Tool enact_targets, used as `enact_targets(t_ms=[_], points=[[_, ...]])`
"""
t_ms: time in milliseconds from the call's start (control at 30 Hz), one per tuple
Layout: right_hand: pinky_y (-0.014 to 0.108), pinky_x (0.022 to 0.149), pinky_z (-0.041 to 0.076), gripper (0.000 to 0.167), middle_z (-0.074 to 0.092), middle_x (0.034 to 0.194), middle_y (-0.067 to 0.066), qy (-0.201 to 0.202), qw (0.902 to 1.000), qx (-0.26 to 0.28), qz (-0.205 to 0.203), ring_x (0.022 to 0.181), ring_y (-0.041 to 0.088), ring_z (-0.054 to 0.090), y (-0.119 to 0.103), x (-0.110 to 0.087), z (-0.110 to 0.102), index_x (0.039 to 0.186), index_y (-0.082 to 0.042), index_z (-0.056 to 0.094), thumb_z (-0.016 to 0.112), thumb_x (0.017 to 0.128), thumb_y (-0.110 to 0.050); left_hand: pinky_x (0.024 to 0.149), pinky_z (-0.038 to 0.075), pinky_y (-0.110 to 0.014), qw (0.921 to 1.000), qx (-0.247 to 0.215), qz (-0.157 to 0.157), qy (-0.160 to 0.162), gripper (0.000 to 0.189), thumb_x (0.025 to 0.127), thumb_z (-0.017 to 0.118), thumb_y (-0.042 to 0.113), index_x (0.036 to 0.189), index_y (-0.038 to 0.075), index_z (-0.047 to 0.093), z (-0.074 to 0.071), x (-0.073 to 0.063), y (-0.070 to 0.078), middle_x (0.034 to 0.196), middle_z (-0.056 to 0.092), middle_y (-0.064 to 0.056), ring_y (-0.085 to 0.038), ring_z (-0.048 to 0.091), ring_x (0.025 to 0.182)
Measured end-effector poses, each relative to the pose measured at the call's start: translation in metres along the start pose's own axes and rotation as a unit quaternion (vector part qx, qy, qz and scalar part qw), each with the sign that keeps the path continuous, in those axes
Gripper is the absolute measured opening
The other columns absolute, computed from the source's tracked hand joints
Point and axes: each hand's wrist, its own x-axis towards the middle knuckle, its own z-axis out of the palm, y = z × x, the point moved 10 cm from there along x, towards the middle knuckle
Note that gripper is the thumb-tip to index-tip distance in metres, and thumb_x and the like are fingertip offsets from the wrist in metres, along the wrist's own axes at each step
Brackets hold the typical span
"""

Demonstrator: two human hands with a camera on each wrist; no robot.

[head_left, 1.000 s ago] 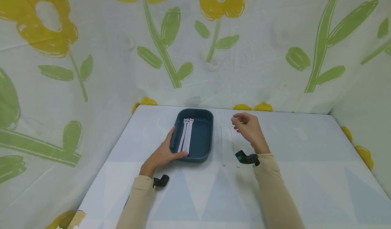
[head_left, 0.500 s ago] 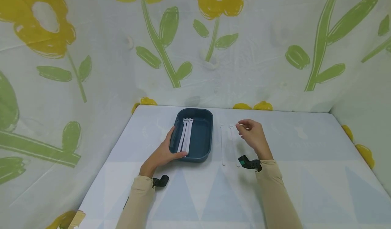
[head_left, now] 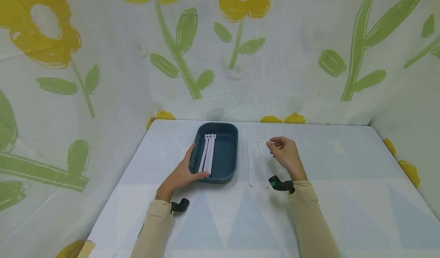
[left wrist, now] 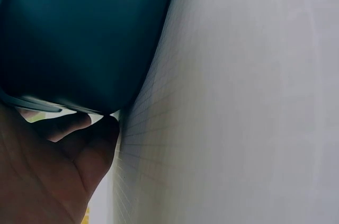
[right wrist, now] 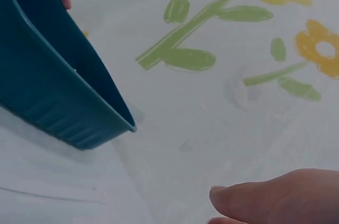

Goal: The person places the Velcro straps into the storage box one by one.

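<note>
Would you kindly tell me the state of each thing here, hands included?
Blue bin: upright, uncovered, partly filled.
White strips in the bin: bunched lengthwise at its left side; exact count unclear.
Two loose strips: laid out on the table, apart from each other.
Left hand: holding the bin's near left corner.
Right hand: above the table, nothing visibly held.

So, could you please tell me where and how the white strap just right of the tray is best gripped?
I'd pinch the white strap by its wider far end, coming from above and slightly from the right: it appears to lie flat, lengthwise, with the tray standing on its left.
</note>
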Motion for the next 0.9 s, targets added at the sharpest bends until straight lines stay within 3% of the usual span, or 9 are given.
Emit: enact_targets(t_ms=[533, 900], points=[[0.026, 0.071, 0.055, 0.043, 0.069, 0.117, 0.021, -0.007, 0.999, -0.037, 0.023, 0.092, 0.027, 0.069, 0.017, 0.005, 0.006, 0.132, 0.0, 0.063, 0.063, 0.102, -0.031, 0.125, 0.023, -0.068, 1.0, 0.005, -0.006, 0.002, 0.125, 0.078, 0.083, 0.059, 0.165, 0.04, -0.005, 0.0, -0.001, 0.0, 0.176, 0.006, -0.004, -0.038, 0.017, 0.161], [0.03, 0.074, 0.057, 0.044, 0.067, 0.123, 0.024, -0.012, 0.9981, -0.048, 0.038, 0.096, 0.03, 0.068, 0.021, 0.004, 0.012, 0.132, 0.002, 0.063, 0.065, 0.101, -0.03, 0.124, 0.024, -0.068, 1.0, 0.007, -0.006, 0.002, 0.126, 0.078, 0.084, 0.059, 0.165, 0.04, -0.005, 0.0, -0.001, 0.0, 0.176, 0.006, -0.006, -0.039, 0.018, 0.16]])
